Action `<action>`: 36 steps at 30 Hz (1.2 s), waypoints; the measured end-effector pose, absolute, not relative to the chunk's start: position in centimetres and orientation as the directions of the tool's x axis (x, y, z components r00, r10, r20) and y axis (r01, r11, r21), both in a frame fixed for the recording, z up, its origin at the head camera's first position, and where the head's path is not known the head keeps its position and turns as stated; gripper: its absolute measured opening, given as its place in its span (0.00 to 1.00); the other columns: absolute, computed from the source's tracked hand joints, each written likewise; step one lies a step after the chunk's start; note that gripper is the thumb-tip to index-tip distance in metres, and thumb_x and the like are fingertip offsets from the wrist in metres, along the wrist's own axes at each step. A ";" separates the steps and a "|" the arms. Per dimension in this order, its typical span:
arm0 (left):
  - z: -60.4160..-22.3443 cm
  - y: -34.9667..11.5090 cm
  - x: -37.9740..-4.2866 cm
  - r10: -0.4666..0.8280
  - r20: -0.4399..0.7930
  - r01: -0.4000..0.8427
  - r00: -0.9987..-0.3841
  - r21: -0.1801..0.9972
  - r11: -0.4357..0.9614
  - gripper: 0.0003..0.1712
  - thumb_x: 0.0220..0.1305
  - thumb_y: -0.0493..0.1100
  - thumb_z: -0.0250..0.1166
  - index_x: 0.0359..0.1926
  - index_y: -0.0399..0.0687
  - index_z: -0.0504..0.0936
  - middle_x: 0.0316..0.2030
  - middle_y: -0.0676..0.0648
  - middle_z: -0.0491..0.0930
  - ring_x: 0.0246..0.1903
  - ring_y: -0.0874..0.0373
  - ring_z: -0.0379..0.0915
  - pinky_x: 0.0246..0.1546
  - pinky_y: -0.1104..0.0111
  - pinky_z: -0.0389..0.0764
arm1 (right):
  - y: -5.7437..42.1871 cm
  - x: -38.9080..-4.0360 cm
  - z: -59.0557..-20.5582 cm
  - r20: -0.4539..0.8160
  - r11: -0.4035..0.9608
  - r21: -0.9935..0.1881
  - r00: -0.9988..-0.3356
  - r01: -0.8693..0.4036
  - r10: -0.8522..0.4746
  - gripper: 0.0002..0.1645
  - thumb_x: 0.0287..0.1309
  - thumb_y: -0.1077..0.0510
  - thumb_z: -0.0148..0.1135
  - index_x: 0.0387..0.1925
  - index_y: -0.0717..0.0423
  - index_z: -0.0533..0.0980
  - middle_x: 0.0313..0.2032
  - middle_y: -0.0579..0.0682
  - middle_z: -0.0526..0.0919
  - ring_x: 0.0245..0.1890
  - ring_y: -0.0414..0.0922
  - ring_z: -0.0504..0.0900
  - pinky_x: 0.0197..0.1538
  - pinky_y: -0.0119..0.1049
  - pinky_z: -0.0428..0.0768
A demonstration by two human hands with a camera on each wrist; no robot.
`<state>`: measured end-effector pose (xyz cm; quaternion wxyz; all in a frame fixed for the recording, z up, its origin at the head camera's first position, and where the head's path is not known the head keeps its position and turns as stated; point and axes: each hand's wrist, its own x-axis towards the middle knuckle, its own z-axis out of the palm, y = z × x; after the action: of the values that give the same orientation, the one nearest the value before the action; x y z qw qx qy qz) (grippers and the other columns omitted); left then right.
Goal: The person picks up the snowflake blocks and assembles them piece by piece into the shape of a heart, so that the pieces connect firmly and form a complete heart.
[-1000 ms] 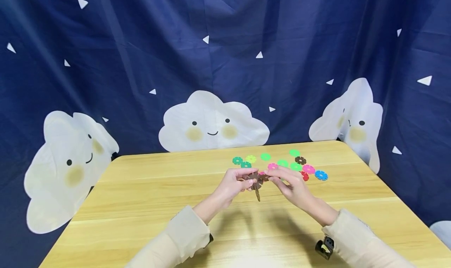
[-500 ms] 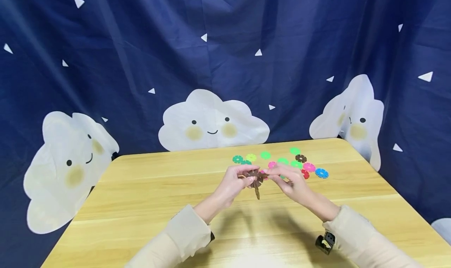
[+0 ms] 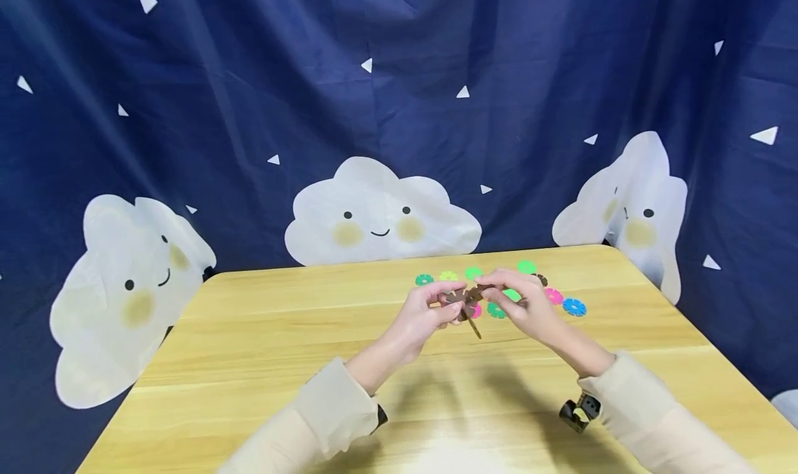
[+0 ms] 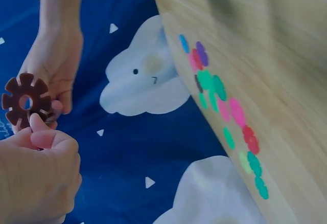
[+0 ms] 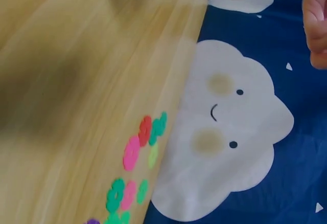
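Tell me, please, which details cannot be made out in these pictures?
Head view: the fingers cover parts of the brown discs; how they join is unclear.
Left wrist view: the loose discs are blurred; their slots cannot be counted.
Right wrist view: the left hand is cut off by the right edge, a purple disc by the bottom edge.

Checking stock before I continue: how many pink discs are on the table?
3. In the left wrist view: one pink disc mid-cluster, a second pink disc beside it, a third pink disc near the blue disc. Overlapping pieces may hide more.
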<state>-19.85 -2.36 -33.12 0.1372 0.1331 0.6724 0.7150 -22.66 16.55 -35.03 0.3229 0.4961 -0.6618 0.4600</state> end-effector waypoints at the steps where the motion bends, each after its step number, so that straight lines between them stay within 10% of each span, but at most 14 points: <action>1: -33.2 -2.3 -19.8 0.377 0.006 -0.021 -0.926 0.998 -0.067 0.21 0.59 0.28 0.55 0.54 0.32 0.73 0.28 0.50 0.70 0.23 0.65 0.72 0.26 0.76 0.68 | 16.7 -22.6 -34.9 0.880 0.090 -0.287 -0.299 -0.954 -0.369 0.15 0.59 0.57 0.55 0.39 0.66 0.77 0.26 0.54 0.79 0.24 0.38 0.72 0.28 0.25 0.71; 12: -33.3 -2.3 -20.0 0.247 0.013 -0.035 -0.969 0.981 -0.192 0.22 0.58 0.28 0.57 0.56 0.33 0.71 0.31 0.48 0.71 0.23 0.65 0.75 0.28 0.77 0.74 | 17.2 -21.6 -35.6 0.873 0.253 -0.331 -0.397 -0.909 -0.285 0.20 0.57 0.59 0.57 0.51 0.64 0.75 0.44 0.53 0.78 0.32 0.36 0.77 0.38 0.21 0.75; 28: -34.0 -2.3 -20.0 0.190 0.028 -0.035 -0.981 0.946 -0.323 0.21 0.57 0.25 0.56 0.54 0.31 0.68 0.33 0.47 0.73 0.25 0.63 0.77 0.33 0.75 0.79 | 14.4 -20.4 -36.5 0.934 0.222 -0.308 -0.339 -0.925 -0.115 0.09 0.54 0.63 0.61 0.27 0.69 0.78 0.23 0.58 0.79 0.22 0.37 0.73 0.27 0.23 0.72; 36: -34.3 -3.1 -20.0 0.107 0.069 0.040 -0.992 0.969 -0.245 0.20 0.57 0.27 0.57 0.52 0.32 0.70 0.34 0.46 0.73 0.26 0.62 0.75 0.32 0.74 0.78 | 14.6 -20.1 -36.1 0.881 0.353 -0.442 -0.474 -0.825 -0.005 0.14 0.37 0.83 0.61 0.27 0.68 0.78 0.21 0.56 0.78 0.20 0.31 0.71 0.21 0.22 0.67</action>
<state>-19.95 -3.05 -34.29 0.0213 0.0602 0.6142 0.7866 -20.10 14.65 -36.10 0.4206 0.2937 -0.7068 0.4872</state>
